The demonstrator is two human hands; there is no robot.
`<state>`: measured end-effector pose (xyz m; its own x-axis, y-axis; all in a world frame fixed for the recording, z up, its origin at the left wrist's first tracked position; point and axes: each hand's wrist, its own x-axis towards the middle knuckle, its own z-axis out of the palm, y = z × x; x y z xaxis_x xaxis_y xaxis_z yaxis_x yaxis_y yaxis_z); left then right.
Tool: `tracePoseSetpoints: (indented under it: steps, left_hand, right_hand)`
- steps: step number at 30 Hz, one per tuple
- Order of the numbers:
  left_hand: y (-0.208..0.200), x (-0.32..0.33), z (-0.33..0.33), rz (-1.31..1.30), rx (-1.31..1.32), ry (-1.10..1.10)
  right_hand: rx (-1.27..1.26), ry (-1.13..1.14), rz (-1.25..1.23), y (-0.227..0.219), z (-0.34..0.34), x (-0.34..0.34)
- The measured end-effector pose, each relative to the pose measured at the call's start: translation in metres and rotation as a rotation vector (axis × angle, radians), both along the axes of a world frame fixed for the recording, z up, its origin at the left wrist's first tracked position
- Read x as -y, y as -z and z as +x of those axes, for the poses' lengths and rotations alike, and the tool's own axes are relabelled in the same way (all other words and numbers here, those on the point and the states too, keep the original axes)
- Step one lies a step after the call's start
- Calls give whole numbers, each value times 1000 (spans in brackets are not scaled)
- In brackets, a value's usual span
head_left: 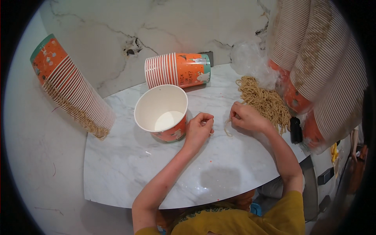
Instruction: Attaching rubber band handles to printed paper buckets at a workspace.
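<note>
A white-lined paper bucket [168, 134] with an orange printed outside stands upright on the table, its mouth tilted toward me. Just right of it is my left hand [199, 129], fingers curled together; whatever they may pinch is too small to make out. My right hand [246, 117] is closed on a short beige cord [227, 129], whose loose end hangs down toward the tabletop. Behind and beside that hand lies a heap of beige cords [264, 102]. The two hands are apart from each other.
Behind the bucket, a nested stack of orange paper buckets [178, 69] lies on its side. A taller stack [74, 92] with cords along it leans at the left. Bagged stacks [325, 58] crowd the right, near clear plastic [254, 64] and a black object [296, 130]. The marbled table [188, 176] curves in front.
</note>
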<state>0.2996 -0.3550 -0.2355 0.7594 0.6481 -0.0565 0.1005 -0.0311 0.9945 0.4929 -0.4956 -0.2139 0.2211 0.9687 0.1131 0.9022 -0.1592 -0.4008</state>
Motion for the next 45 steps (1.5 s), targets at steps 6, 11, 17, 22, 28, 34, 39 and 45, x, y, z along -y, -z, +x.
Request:
tracePoseSetpoints:
  steps: [6, 11, 17, 22, 28, 34, 39, 45]
  left_hand:
    - [-3, 9, 4, -136, 7, 71]
    - [11, 10, 13, -136, 87, 117]
    - [9, 14, 20, -174, 13, 186]
    - [7, 13, 20, -160, 40, 180]
    - [0, 2, 15, 176, 37, 5]
    - [-43, 21, -1, 219, 148, 2]
    - [-70, 23, -21, -42, 299, 69]
    - [-104, -1, -77, -3, 440, -112]
  right_hand:
    - [-348, -36, 79, -13, 5, 1]
    - [-388, -130, 90, -13, 4, 1]
    - [-514, -116, 93, -14, 2, 4]
    - [-509, -116, 87, -18, 1, 2]
    - [-309, -41, 179, -16, 15, 4]
    - [-100, 237, 244, -9, 53, 19]
    - [-134, 150, 285, -8, 49, 14]
    - [-173, 220, 328, -5, 69, 21]
